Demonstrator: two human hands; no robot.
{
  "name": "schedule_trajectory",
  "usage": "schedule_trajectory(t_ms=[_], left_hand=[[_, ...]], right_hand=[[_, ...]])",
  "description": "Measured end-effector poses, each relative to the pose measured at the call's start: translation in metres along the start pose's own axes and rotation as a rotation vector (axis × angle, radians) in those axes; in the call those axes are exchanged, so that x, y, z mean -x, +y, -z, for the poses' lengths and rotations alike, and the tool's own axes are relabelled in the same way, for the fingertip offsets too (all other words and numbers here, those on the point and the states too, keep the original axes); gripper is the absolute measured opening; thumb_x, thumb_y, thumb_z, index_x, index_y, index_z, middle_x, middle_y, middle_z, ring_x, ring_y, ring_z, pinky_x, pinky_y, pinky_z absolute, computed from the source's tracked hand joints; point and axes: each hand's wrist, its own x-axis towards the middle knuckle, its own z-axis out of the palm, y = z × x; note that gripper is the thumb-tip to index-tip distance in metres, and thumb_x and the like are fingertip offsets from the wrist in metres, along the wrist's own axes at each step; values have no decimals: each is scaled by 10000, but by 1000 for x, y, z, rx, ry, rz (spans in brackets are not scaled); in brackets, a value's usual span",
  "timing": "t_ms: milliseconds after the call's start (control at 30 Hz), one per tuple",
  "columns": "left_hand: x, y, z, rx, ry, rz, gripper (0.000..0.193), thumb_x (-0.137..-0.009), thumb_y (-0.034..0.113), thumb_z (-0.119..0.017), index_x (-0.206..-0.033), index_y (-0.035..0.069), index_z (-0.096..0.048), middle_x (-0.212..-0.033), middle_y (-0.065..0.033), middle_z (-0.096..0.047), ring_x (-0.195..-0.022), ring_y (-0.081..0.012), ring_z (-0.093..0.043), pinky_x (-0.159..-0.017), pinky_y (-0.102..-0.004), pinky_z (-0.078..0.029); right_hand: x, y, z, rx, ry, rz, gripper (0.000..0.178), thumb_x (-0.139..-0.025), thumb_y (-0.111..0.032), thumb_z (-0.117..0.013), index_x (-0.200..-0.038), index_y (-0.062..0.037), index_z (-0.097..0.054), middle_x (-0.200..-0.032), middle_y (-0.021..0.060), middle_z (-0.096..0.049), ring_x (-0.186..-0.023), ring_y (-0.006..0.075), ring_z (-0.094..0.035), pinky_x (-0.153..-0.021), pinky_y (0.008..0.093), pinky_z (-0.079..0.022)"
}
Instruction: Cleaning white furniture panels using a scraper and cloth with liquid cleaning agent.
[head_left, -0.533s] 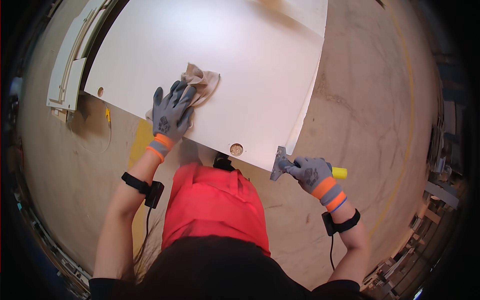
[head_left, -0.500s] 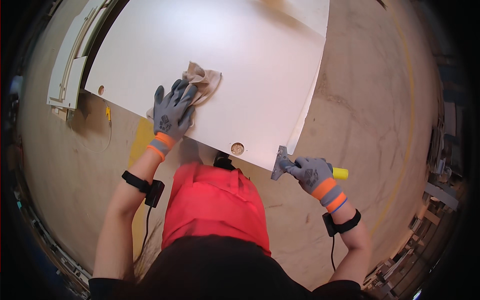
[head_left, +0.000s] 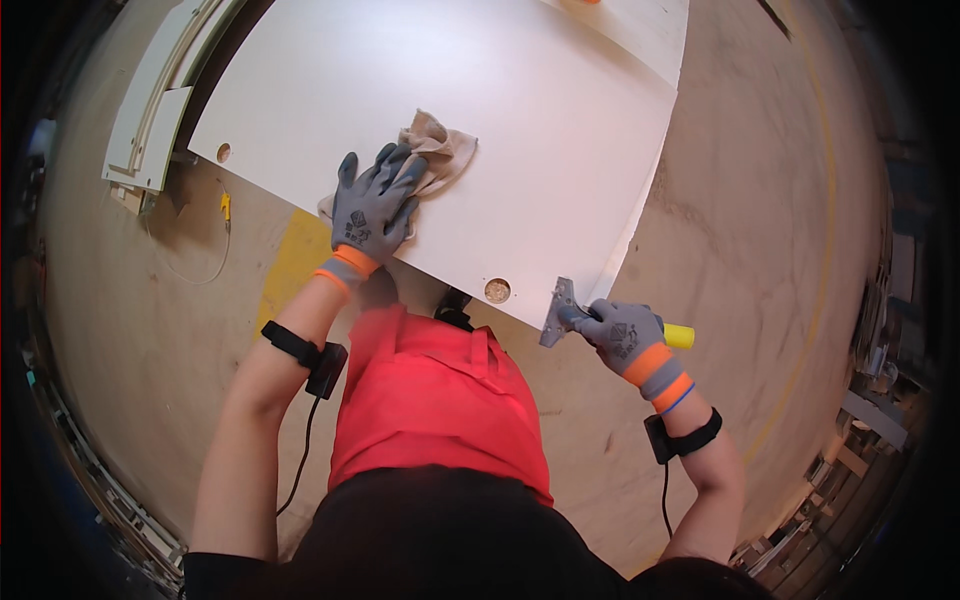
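Note:
A large white panel (head_left: 540, 130) lies in front of me, with a round hole (head_left: 497, 291) near its front edge. My left hand (head_left: 375, 205), in a grey glove with an orange cuff, rests flat on a beige rag (head_left: 440, 155); its fingers are stretched out and apart. The rag is bunched up beyond the fingertips and partly covered by the hand. My right hand (head_left: 625, 335), gloved alike, is closed around a scraper (head_left: 560, 312) with a wide metal head and a yellow handle end (head_left: 679, 336). The scraper's head is by the panel's front right corner.
More white boards (head_left: 160, 130) are stacked at the far left. A yellow clip on a thin cable (head_left: 225, 207) hangs near the panel's left corner. Yellow marking (head_left: 300, 255) shows on the floor. Planks and offcuts (head_left: 850, 450) lie along the right side.
The panel, the rag and my left hand sit farther right in the picture, shifted together. The scraper has moved slightly left relative to the panel's corner. An orange spot now shows at the top edge.

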Motion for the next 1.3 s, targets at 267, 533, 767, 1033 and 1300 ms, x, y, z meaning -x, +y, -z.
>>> schedule_trajectory(t_ms=[267, 533, 767, 1033, 1300], left_hand=[[-5, 6, 11, 59, -90, 43, 535, -824, 177, -594, -1349, 152, -491, -1340, -96, -521, -1195, -236, -524, -1084, -559, -205], [15, 13, 50, 583, 412, 245, 537, -767, -122, -473, -1282, 17, -538, -1306, -183, -552, -1252, -307, -508, -975, -326, -446], [99, 8, 97, 565, 606, 581, 551, -811, -150, -407, -1336, -2, -493, -1355, -146, -535, -1238, -213, -514, -994, -282, -413], [190, 65, 81, 479, 743, 919, 421, -912, -45, -488, -1331, -11, -494, -1352, -97, -549, -1239, -163, -504, -1016, -268, -384], [199, 234, 76, 262, 110, 413, 661, -809, 373, -662, -1346, 36, -477, -1346, -194, -500, -1220, -394, -498, -1004, -431, -416]], right_hand=[[-7, -18, 15, 30, 17, -2, 506, -746, -123, -647, -1204, -326, -577, -891, 0, -543, -791, 200, -603, -612, 386, -474], [-9, -27, 41, 67, 121, 55, 398, -792, -132, -615, -1152, -300, -601, -887, -1, -531, -793, 195, -580, -633, 379, -465], [-3, -34, 64, 64, 126, 68, 439, -792, -148, -624, -1198, -311, -594, -896, 3, -537, -809, 204, -583, -649, 372, -467], [-3, -31, 48, 223, 137, 98, 484, -792, -144, -603, -1243, -315, -569, -932, 6, -547, -801, 212, -596, -646, 394, -486], [-5, -24, 49, 234, 150, 151, 535, -831, -158, -572, -1336, -315, -491, -976, 16, -570, -840, 228, -619, -652, 413, -507]])
